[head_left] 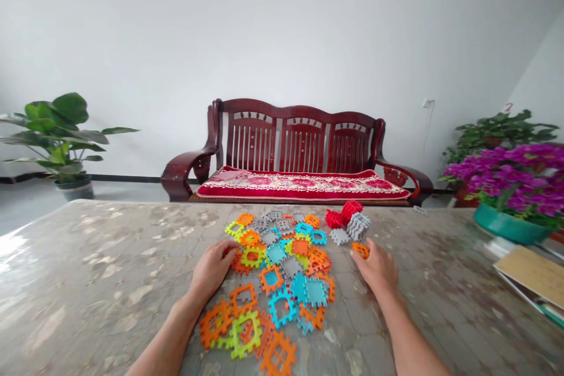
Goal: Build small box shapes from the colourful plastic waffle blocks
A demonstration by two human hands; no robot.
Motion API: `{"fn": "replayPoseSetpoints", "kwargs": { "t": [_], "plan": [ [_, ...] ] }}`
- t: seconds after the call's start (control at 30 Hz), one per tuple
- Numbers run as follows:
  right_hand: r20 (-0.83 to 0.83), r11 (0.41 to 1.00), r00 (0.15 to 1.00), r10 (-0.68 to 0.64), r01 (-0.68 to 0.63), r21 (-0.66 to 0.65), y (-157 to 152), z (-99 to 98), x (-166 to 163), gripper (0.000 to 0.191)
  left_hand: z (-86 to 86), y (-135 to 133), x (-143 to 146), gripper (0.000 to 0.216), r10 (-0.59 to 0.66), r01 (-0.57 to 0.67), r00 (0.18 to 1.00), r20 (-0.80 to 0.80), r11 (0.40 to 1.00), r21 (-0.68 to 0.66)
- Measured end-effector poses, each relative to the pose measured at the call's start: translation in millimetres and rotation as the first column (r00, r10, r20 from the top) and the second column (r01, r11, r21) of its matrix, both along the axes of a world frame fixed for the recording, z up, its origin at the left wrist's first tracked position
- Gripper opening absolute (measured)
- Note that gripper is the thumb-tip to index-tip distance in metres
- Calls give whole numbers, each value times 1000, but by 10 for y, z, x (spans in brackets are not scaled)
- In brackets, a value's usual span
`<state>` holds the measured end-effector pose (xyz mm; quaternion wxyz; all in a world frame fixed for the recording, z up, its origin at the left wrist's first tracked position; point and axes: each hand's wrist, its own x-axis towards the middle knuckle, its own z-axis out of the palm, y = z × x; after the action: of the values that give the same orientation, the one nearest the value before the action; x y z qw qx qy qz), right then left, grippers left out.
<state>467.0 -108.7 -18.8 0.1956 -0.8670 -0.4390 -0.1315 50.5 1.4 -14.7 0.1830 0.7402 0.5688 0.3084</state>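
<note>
Several flat interlocking plastic tiles (282, 264) in orange, blue, lime and grey lie scattered across the middle of a marble-patterned table (97, 270). My left hand (214, 267) rests on the left edge of the pile, fingers curled onto an orange tile (240, 263). My right hand (379, 267) lies to the right of the pile, its fingers closed on a small orange tile (361, 249). Just beyond that hand stand assembled clusters: a red one (344, 213) and a grey one (358, 225).
A dark wooden bench (295, 153) with a red cushion stands behind the table. A teal pot of purple flowers (513, 188) and a stack of books (533, 279) sit at the table's right side. A green plant (61, 135) stands on the floor at the far left.
</note>
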Motion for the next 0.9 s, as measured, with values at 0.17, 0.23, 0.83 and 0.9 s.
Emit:
{"fn": "replayPoseSetpoints", "kwargs": {
  "t": [0.17, 0.23, 0.83, 0.9],
  "plan": [
    [1, 999, 999, -34, 34, -38, 26, -14, 44, 54, 2, 1, -3, 30, -3, 3, 1000, -13, 1000, 9],
    [-9, 998, 999, -50, 50, -46, 23, -16, 66, 52, 3, 2, -2, 30, -4, 4, 1000, -21, 1000, 10],
    [-147, 993, 987, -70, 55, -101, 49, 30, 77, 50, -1, 20, 1, 31, -11, 11, 1000, -19, 1000, -18],
    [-155, 994, 986, -67, 53, -93, 48, 21, 86, 50, -10, 24, 0, 31, -15, 14, 1000, -23, 1000, -21]
  ]
}}
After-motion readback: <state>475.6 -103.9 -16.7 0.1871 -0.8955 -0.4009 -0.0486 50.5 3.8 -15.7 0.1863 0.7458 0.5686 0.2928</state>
